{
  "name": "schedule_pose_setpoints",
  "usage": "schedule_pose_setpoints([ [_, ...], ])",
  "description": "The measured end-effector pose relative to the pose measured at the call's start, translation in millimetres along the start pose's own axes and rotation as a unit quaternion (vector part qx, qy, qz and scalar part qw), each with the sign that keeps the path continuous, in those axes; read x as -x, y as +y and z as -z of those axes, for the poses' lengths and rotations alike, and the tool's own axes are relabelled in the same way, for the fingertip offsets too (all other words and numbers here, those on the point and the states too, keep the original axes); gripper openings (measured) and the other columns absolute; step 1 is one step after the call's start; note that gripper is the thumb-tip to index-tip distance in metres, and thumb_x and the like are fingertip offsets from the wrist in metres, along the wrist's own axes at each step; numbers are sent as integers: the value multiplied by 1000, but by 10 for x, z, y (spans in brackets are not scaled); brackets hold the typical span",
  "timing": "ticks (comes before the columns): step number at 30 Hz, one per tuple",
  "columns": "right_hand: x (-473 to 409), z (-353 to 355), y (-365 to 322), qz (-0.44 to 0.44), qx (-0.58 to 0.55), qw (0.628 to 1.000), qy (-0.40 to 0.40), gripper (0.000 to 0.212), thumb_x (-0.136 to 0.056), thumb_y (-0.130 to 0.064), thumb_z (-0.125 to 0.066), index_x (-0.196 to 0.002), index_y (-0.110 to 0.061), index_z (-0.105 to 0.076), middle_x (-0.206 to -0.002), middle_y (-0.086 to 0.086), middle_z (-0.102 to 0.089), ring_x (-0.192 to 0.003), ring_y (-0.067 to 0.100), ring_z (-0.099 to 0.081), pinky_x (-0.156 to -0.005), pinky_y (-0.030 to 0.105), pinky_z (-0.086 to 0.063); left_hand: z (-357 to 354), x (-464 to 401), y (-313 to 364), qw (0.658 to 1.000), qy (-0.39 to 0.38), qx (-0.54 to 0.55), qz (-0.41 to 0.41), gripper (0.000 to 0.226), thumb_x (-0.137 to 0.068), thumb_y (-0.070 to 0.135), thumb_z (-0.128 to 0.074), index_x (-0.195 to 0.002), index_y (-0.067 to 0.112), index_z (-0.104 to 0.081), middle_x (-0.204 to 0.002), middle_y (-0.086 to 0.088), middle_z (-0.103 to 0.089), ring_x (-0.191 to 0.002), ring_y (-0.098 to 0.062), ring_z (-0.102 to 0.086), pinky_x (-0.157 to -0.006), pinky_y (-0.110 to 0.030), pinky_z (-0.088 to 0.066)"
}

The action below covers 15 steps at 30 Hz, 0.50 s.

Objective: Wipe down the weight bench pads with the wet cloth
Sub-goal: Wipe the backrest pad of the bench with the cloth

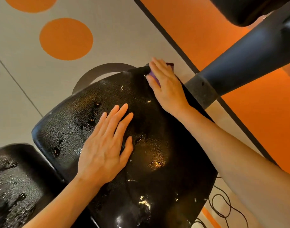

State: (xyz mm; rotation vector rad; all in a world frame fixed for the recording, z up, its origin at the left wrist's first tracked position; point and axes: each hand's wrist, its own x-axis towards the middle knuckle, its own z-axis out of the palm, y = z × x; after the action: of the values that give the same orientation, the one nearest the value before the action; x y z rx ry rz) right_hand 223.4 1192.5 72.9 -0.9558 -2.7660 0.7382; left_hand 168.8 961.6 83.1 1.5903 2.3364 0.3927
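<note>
A black textured bench pad (72, 122) fills the middle of the view, glistening with water drops and wet patches. My left hand (106, 145) lies flat on its centre, fingers apart, holding nothing. My right hand (165, 84) presses a purple cloth (152, 76) flat against the pad's far right corner; only a purple strip under the fingers and a dark corner beyond them show. A second black pad (12, 181), also wet, sits at the lower left.
A dark padded machine arm (239, 66) on a speckled metal sleeve (201, 91) crosses the upper right, close to my right hand. A curved grey handle (95, 71) arcs behind the pad. Black cables (223, 206) lie on the grey and orange floor at lower right.
</note>
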Motion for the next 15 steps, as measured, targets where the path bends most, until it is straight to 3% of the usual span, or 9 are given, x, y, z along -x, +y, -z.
schedule_pose_setpoints([
  [2,-105,-28,-53,-6,-6,1000,3,51,-101,-36,-36,-147,-12,-31,-156,3,-27,-146,16,-17,-120,38,-18,-4,0,0,1000,-1,-3,-1,57,-98,38,-40,-150,14,-37,-162,-2,-24,-152,-17,-15,-125,-36,-10],
  [7,1183,100,60,63,-4,997,-45,54,-100,-34,-37,-149,-17,-23,-157,-1,-22,-147,11,-12,-118,37,-23,-13,3,-9,1000,6,3,-3,56,-98,37,-39,-149,13,-38,-162,-3,-24,-152,-18,-15,-125,-37,-11],
  [12,-137,-85,-234,2,6,1000,-16,53,-103,-31,-32,-149,-8,-21,-158,8,-17,-147,19,-8,-120,42,-13,-9,-3,-9,1000,7,-3,-5,56,-99,37,-39,-149,13,-38,-162,-4,-24,-152,-19,-15,-125,-37,-10],
  [15,4,-99,-204,27,5,999,-20,53,-102,-31,-33,-150,-10,-20,-159,5,-17,-147,17,-8,-121,39,-11,-8,-2,-5,1000,7,-2,-4,56,-99,37,-39,-150,14,-37,-162,-3,-24,-152,-18,-15,-125,-37,-11],
])
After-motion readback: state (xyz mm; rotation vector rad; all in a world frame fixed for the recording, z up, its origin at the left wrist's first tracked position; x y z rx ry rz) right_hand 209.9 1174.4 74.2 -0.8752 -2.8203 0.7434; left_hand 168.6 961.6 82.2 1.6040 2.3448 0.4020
